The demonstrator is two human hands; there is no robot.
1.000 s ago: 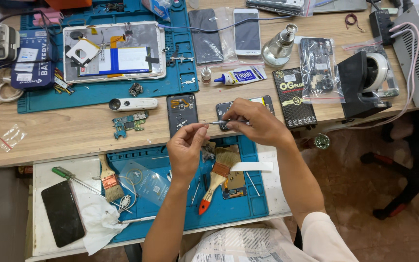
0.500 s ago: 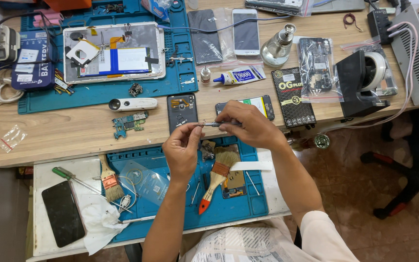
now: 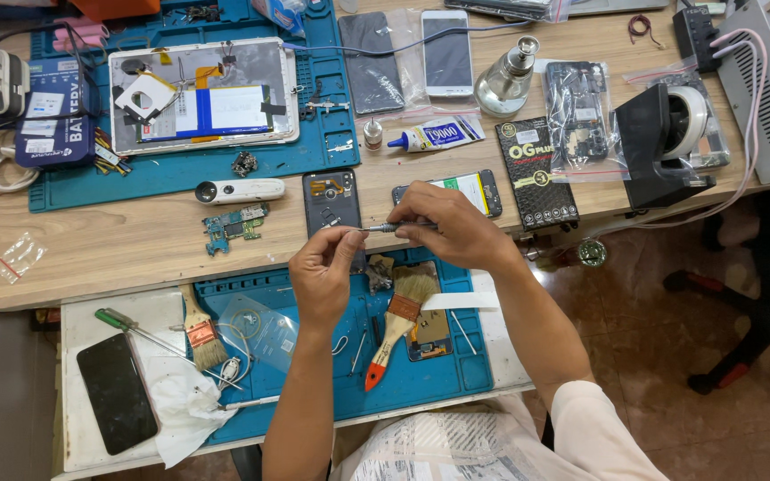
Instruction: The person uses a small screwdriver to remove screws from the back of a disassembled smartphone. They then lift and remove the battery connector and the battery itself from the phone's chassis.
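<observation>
Wooden bench (image 3: 118,254) carries a big blue mat (image 3: 180,174) with an opened tablet (image 3: 202,93); nearer, a second blue mat (image 3: 438,374) holds a paintbrush (image 3: 396,321), red-tipped handle toward the person. Above that mat, right hand (image 3: 456,232) pinches a thin metal tool (image 3: 383,228) held level, and left hand (image 3: 323,272) closes its fingertips on the tool's other end. Opened phone (image 3: 331,203) lies just behind the hands.
</observation>
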